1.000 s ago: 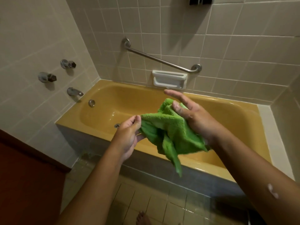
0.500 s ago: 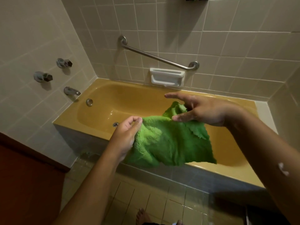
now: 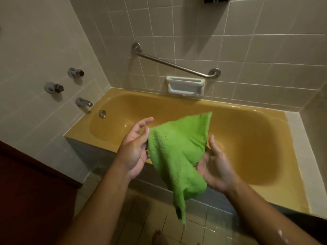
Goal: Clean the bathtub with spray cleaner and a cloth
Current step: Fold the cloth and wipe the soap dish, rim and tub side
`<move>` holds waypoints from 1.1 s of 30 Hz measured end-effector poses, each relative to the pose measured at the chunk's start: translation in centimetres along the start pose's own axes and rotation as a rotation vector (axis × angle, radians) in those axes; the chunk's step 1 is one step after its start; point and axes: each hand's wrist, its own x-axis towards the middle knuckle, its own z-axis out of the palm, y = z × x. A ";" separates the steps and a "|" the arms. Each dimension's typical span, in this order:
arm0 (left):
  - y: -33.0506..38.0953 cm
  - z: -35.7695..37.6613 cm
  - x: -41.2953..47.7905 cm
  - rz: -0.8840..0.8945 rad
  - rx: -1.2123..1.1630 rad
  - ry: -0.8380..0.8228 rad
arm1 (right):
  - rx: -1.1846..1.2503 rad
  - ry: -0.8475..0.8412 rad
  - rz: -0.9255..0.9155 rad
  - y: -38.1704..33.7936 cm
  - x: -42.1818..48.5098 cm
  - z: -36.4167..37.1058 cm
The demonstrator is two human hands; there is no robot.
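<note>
A bright green cloth (image 3: 177, 152) hangs between my two hands above the front rim of the mustard-yellow bathtub (image 3: 90, 140). My left hand (image 3: 136, 149) has its thumb against the cloth's left edge, with the fingers spread. My right hand (image 3: 215, 165) is palm up under the cloth's right side, and the cloth drapes over its fingers. One corner of the cloth sticks up toward the tub and another dangles toward the floor. No spray bottle is in view.
A metal spout (image 3: 83, 102) and two taps (image 3: 76, 72) (image 3: 53, 87) sit on the left wall. A slanted grab bar (image 3: 177, 65) and a white soap dish (image 3: 184, 85) are on the back wall. A dark door (image 3: 31, 191) stands at lower left.
My right hand has dropped from on top of the cloth to beneath it, palm up. The cloth has opened out and turned, one corner now pointing up. My view has tilted slightly upward.
</note>
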 end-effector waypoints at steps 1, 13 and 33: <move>-0.4 -0.3 -0.1 -0.017 0.047 0.026 | -0.004 0.037 -0.015 0.3 -0.2 -0.3; -0.7 -0.3 0.6 -0.132 0.256 0.145 | -0.683 0.254 -0.210 -2.0 -1.5 -0.3; 5.4 0.2 4.4 -0.180 1.352 -0.149 | -1.569 0.142 -0.194 -8.7 0.2 5.6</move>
